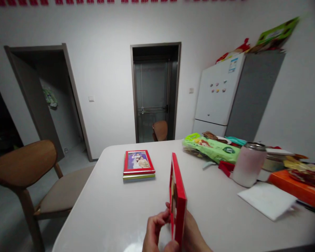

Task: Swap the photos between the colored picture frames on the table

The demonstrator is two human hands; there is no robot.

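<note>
A red picture frame (182, 201) stands upright and edge-on to me in the lower middle, close above the white table (107, 217). My left hand (154, 227) grips its left side, with the fingers curled and the thumb near the lower edge. Behind the right side is my right hand (194, 232), its fingers mostly hidden by the frame. Farther back on the table lies another red picture frame (125, 167) with a photo of people in it, stacked on a yellow-green frame (139, 177).
At the right stand a pinkish jar (249, 166), a green food bag (212, 147), a white sheet (267, 199) and an orange box (299, 187). A wooden chair (23, 164) is at the left. A refrigerator (215, 94) stands behind, right of a doorway (154, 91).
</note>
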